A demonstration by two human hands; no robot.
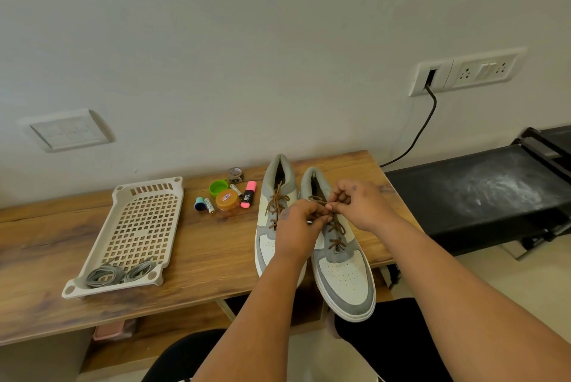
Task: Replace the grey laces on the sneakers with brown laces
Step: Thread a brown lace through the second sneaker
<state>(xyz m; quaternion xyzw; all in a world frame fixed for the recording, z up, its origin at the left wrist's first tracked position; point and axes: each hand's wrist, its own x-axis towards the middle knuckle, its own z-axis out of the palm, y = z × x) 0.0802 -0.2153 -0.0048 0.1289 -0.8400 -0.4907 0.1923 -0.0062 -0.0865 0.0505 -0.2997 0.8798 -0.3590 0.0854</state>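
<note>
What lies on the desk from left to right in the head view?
Perforated tray holding grey laces, blue cap, amber jar, pink highlighter, left sneaker, right sneaker.

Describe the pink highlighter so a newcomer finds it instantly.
On the wooden table, a cluster of small items sits between the perforated tray and the sneakers. The pink highlighter lies nearest the left sneaker, the only pink-and-black item.

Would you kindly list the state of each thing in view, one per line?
Left sneaker: brown lace tied in a bow.
Right sneaker: brown lace threaded, bow being tied.
Left hand: pinches the brown lace.
Right hand: pinches the same lace.
Grey laces: removed, bundled in the tray.
Jar: lid on.
Pink highlighter: capped, lying down.
</note>
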